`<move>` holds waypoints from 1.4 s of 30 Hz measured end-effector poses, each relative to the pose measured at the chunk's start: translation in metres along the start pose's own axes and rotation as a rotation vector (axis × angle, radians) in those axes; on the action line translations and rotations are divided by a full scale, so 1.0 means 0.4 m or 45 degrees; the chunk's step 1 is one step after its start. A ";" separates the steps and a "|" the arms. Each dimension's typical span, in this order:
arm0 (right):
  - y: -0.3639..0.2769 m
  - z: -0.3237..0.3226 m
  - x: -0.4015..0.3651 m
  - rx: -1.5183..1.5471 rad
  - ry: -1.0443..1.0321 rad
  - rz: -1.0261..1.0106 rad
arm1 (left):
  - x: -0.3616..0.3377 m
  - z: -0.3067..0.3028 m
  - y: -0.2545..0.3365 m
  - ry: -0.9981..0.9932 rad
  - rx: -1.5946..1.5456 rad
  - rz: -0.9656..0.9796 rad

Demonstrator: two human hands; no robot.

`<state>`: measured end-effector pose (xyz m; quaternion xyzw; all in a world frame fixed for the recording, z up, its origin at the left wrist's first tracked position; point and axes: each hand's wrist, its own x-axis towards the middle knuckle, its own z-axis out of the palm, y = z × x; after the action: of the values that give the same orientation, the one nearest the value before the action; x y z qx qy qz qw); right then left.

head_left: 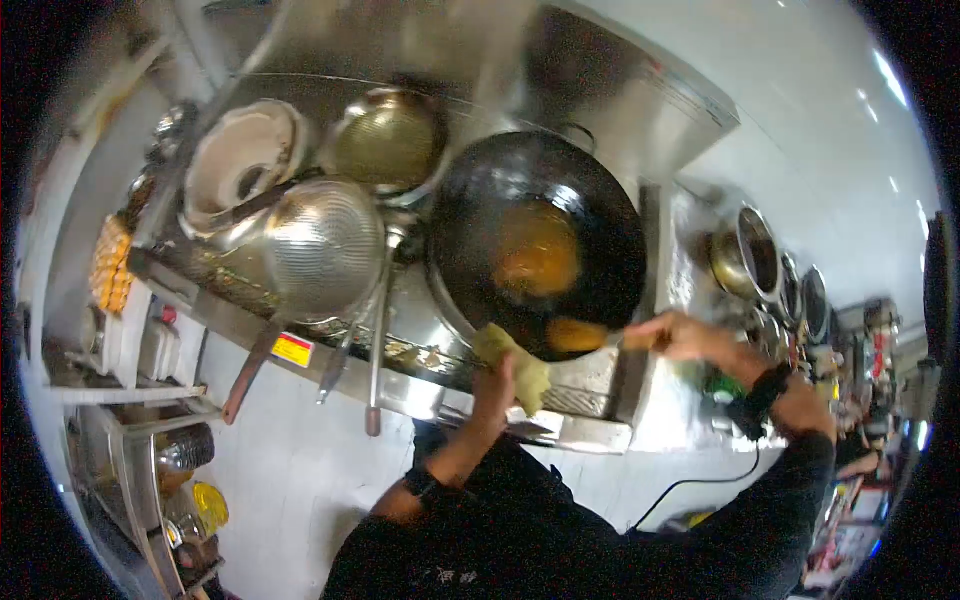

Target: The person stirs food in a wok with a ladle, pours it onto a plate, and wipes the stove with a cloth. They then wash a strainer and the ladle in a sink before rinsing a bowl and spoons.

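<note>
A large black wok (470,210) sits on the stove, with a pool of orange-brown liquid (537,255) in its bottom. My left hand (490,400) is closed on a pale yellow-green cloth (525,382) at the wok's near rim; whether the cloth covers a handle is hidden. My right hand (682,337) grips the end of a tool with an orange-brown head (577,336). That head lies over the near right part of the wok. Blur hides what kind of tool it is.
Left of the wok are a perforated metal strainer (325,250) with a wooden handle, a metal bowl (388,140) and a pale pot (240,165). Long utensil handles (378,370) jut over the stove's front edge. Metal pots (745,255) stand at the right.
</note>
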<state>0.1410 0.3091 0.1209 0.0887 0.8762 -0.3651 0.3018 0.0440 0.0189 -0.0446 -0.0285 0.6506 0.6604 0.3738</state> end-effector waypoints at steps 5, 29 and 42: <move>-0.002 -0.205 0.105 -1.442 0.290 0.432 | -0.005 -0.020 0.084 -0.095 0.178 -0.115; 0.034 -0.122 0.358 -1.372 0.567 0.366 | -0.043 -0.129 0.208 0.152 0.854 0.876; -0.139 -0.005 0.127 -0.937 0.198 0.356 | -0.122 0.007 0.148 -0.061 -0.238 0.042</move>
<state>0.0787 0.2673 0.1244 0.1203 0.9482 0.0254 0.2929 0.0488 0.0068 0.0310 -0.0367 0.5775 0.7247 0.3740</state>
